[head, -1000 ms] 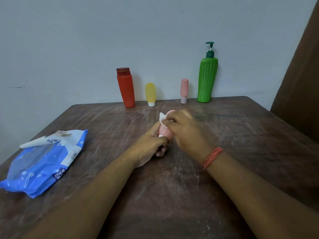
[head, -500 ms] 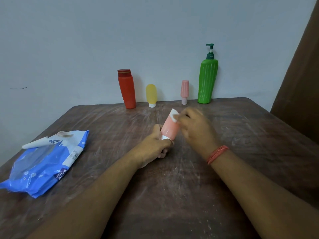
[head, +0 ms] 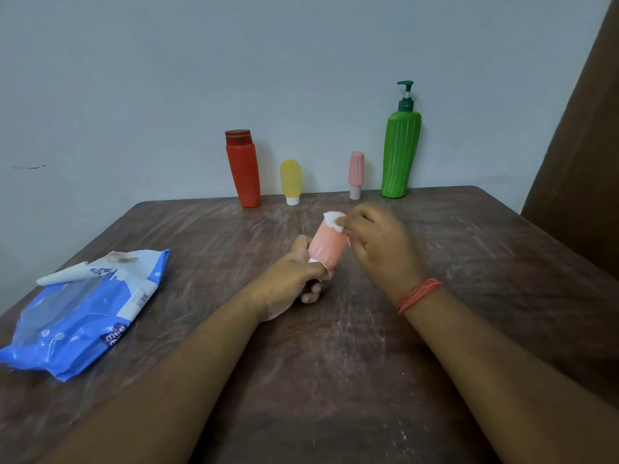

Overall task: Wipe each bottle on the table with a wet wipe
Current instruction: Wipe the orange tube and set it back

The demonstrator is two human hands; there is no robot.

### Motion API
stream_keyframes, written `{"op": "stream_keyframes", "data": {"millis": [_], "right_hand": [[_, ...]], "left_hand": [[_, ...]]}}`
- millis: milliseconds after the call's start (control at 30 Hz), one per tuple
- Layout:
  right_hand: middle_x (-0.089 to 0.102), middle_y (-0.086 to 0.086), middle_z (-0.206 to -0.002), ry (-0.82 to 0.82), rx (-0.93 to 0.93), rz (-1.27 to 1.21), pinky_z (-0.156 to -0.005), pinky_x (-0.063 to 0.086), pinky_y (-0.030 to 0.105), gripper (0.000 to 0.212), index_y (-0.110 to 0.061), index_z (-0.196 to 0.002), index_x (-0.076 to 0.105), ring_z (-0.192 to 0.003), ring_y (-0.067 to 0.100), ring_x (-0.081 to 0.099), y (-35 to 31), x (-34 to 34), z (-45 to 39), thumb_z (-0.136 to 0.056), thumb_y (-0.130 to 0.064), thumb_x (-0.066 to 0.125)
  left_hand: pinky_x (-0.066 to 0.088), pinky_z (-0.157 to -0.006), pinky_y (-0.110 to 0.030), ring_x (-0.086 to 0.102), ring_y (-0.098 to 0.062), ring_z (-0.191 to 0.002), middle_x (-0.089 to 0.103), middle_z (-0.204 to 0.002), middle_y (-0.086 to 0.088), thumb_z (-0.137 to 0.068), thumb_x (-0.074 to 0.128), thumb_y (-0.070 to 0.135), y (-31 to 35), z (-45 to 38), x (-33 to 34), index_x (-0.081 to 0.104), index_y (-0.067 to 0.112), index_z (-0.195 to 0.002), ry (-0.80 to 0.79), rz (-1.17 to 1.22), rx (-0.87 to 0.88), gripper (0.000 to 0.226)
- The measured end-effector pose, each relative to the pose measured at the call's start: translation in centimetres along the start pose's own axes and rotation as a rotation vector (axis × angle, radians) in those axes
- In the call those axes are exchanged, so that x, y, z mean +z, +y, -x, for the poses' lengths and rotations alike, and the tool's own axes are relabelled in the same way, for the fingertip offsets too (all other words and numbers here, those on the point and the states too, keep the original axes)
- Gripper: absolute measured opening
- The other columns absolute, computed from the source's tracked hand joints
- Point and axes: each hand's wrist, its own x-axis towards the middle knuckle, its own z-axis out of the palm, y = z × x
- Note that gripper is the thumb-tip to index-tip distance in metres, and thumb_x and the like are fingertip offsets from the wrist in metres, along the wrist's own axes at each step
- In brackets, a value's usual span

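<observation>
The left hand grips the cap end of the salmon bottle, fingers curled round it, holding it tilted above the middle of the worktop. The right hand pinches a white wet wipe against the bottle's upper far end.

Risks, as judged: the grip sits low on the narrow end, so a firm wipe stroke could lever the bottle out of the left hand and drop it on the worktop. A wet surface makes the bottle slicker, which adds to that. The wipe is bunched small, so parts of the body may be missed.

Four bottles stand in a row at the far edge by the wall: red bottle, yellow bottle, small pink bottle, green pump bottle. All are upright and capped. They stand apart from each other, but a careless reach could tip the small pink bottle.

Contents: every bottle is opaque, so fill levels cannot be told. The blue wipes pack lies at near left with its flap peeled up; how many wipes remain inside cannot be told.
</observation>
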Motion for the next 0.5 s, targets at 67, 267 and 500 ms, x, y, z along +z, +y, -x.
{"op": "stream_keyframes", "data": {"millis": [67,267,500], "right_hand": [[0.063,0.009,-0.092,0.094,0.052,-0.027,-0.076,0.05,0.034,0.031,-0.008,-0.109,0.074,-0.083,0.024,0.06,0.4,-0.1,-0.1,-0.083,0.006,0.065],[0.062,0.005,-0.099,0.063,0.086,-0.101,-0.079,0.048,0.026,0.024,-0.007,-0.097,0.072,-0.09,0.019,0.059,-0.4,0.6,0.6,-0.081,0.009,0.066],[0.063,0.004,-0.103,-0.037,0.095,-0.204,-0.075,0.05,0.03,0.017,-0.007,-0.101,0.07,-0.088,0.018,0.061,-1.7,1.3,1.0,-0.085,-0.001,0.068]], "left_hand": [[0.032,-0.044,-0.023,0.044,-0.011,-0.056,0.055,-0.083,-0.006,-0.078,0.059,0.007,0.1,0.1,0.0,0.037,0.02,-0.106,-0.044,0.001,0.003,0.037],[0.027,-0.043,-0.023,0.04,-0.012,-0.052,0.06,-0.075,-0.006,-0.074,0.056,0.004,0.2,0.5,-0.2,0.038,0.017,-0.106,-0.008,0.117,0.0,0.039],[0.026,-0.047,-0.026,0.042,-0.013,-0.056,0.055,-0.092,-0.014,-0.073,0.055,0.006,0.3,0.4,-0.2,0.043,0.016,-0.113,0.094,0.204,0.027,0.043]]}}
